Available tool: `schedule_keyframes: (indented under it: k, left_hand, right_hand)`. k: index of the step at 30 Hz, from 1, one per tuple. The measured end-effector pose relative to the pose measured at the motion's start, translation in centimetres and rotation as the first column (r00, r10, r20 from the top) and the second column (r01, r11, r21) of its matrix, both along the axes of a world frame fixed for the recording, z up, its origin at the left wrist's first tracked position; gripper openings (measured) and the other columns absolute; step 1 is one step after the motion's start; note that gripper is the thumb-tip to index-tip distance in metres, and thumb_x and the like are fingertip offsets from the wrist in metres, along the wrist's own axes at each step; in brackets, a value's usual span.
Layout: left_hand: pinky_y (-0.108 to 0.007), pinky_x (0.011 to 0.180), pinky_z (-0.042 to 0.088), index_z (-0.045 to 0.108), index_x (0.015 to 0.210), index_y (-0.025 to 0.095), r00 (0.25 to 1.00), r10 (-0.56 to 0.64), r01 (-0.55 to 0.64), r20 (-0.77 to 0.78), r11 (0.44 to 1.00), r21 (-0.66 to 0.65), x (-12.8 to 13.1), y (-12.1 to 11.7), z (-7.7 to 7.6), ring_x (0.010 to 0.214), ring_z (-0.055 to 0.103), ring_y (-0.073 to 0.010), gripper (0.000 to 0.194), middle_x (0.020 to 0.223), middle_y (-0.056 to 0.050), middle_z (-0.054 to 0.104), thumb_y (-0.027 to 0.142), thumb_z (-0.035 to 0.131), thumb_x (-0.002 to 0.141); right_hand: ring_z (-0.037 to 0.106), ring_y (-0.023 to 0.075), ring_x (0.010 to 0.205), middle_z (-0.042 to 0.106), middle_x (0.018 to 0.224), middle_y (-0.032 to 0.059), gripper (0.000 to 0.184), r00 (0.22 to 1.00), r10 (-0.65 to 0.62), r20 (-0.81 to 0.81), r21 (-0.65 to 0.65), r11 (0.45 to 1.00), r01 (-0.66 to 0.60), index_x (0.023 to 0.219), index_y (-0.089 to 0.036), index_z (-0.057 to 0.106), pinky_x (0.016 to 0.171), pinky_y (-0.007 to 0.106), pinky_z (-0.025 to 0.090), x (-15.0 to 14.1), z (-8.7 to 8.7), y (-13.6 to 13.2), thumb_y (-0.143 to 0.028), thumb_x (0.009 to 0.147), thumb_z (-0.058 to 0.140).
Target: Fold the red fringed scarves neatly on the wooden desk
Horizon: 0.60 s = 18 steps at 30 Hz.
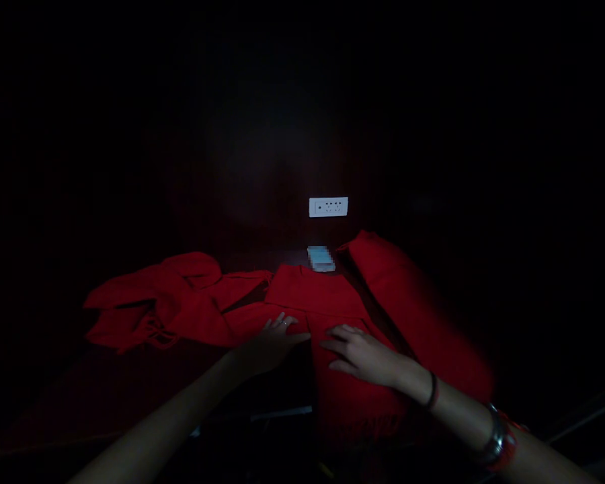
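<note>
A red cloth (327, 292) with a dark fringe at its near end, scarf-like, lies folded at the centre. My left hand (272, 346) rests on its left part, fingers spread, with a ring on one finger. On the hanging near part lies my right hand (360, 353), fingers apart and palm down. Neither hand grips anything. To the left is a crumpled heap of red cloth (181, 296) with tassels. Another red fabric piece (403, 289), long and thick, slants along the right side. Dim light hides the lower edges.
Behind the cloth sits a small pale-blue item (321, 259), blurred by pixelation. A white wall socket (328, 207) is above it on the dark back surface. The dark table edge (55, 442) runs along the lower left. Deep shadow covers the surroundings.
</note>
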State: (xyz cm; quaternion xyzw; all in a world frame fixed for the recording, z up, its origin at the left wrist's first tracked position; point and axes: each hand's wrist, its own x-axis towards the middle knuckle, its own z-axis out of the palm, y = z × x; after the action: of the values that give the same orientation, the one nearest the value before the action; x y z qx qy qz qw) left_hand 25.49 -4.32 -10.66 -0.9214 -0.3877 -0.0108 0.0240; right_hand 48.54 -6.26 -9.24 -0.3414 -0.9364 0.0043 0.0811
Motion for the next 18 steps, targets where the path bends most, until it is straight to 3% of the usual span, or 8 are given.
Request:
schedule_keyframes:
  k: [2, 5, 7, 10, 13, 16, 18]
  left_hand:
    - [-0.049, 0.091, 0.028, 0.038, 0.119, 0.033, 0.999, -0.037, 0.037, 0.010, 0.999, 0.000, -0.1, 0.0, -0.1, 0.119, 0.025, -0.0286, 0.050, 0.125, -0.006, 0.036, 0.006, 0.037, 0.077]
    - [-0.040, 0.095, 0.027, 0.038, 0.119, 0.032, 0.989, -0.114, 0.116, 0.096, 0.993, -0.013, -0.3, -0.2, -0.3, 0.119, 0.026, -0.0218, 0.050, 0.129, -0.004, 0.031, 0.004, 0.033, 0.078]
    - [-0.037, 0.096, 0.027, 0.034, 0.122, 0.032, 0.981, -0.142, 0.150, 0.131, 0.987, -0.056, -0.5, -0.3, -0.6, 0.119, 0.027, -0.0182, 0.054, 0.132, -0.003, 0.028, 0.002, 0.031, 0.077]
    - [-0.044, 0.098, 0.019, 0.030, 0.124, 0.033, 0.980, -0.163, 0.178, 0.117, 0.975, -0.134, -1.0, -0.3, -0.5, 0.123, 0.018, -0.0203, 0.058, 0.135, 0.000, 0.023, 0.002, 0.032, 0.075]
    - [-0.040, 0.101, 0.017, 0.032, 0.123, 0.033, 0.968, -0.191, 0.224, 0.161, 0.951, -0.213, -1.6, 0.0, 0.1, 0.122, 0.021, -0.0157, 0.050, 0.133, 0.004, 0.028, 0.008, 0.028, 0.080]
    - [-0.030, 0.100, 0.022, 0.034, 0.123, 0.027, 0.964, -0.057, 0.095, 0.259, 0.986, -0.139, -2.2, 0.7, 0.5, 0.119, 0.028, -0.0102, 0.043, 0.130, 0.002, 0.035, 0.016, 0.017, 0.085]
    - [-0.036, 0.100, 0.020, 0.030, 0.126, 0.024, 0.964, 0.113, -0.096, 0.240, 0.992, -0.083, -2.5, 1.1, 0.5, 0.122, 0.023, -0.0148, 0.042, 0.133, -0.002, 0.029, 0.024, 0.017, 0.086]
  right_hand:
    - [0.047, 0.0166, 0.089, 0.052, 0.095, 0.0065, 0.026, 0.999, -0.051, 0.014, 0.054, 0.997, 0.050, 0.101, -0.019, 0.053, 0.079, 0.030, 0.037, -0.3, -0.5, -0.4, -0.027, 0.084, 0.035]
    - [0.046, 0.0162, 0.084, 0.051, 0.088, 0.0059, 0.021, 0.996, -0.088, 0.032, 0.093, 0.992, 0.084, 0.088, -0.017, 0.053, 0.078, 0.031, 0.036, -0.7, -0.8, 0.4, -0.014, 0.082, 0.033]
    - [0.045, 0.0151, 0.081, 0.051, 0.086, 0.0053, 0.019, 0.997, -0.067, -0.022, 0.052, 0.996, 0.068, 0.085, -0.016, 0.051, 0.076, 0.030, 0.037, -0.6, -0.6, 1.3, -0.009, 0.079, 0.034]
    - [0.045, 0.0120, 0.076, 0.049, 0.082, 0.0042, 0.017, 0.975, -0.046, -0.215, -0.053, 0.998, 0.036, 0.082, -0.016, 0.047, 0.073, 0.025, 0.038, 0.1, 0.2, 2.2, -0.008, 0.080, 0.032]
    - [0.045, 0.0111, 0.077, 0.049, 0.083, 0.0047, 0.013, 0.960, 0.045, -0.275, -0.149, 0.985, -0.089, 0.079, -0.015, 0.048, 0.073, 0.024, 0.038, 0.9, 1.3, 2.7, -0.014, 0.081, 0.035]
    - [0.048, 0.0113, 0.075, 0.051, 0.081, 0.0040, 0.016, 0.973, 0.141, -0.181, -0.238, 0.954, -0.182, 0.078, -0.015, 0.052, 0.072, 0.024, 0.039, 0.9, 1.9, 3.0, -0.023, 0.082, 0.038]
    - [0.049, 0.0130, 0.082, 0.053, 0.088, 0.0059, 0.024, 0.980, 0.056, -0.189, -0.178, 0.980, -0.090, 0.088, -0.015, 0.053, 0.079, 0.027, 0.038, 0.3, 1.8, 3.4, -0.029, 0.084, 0.034]
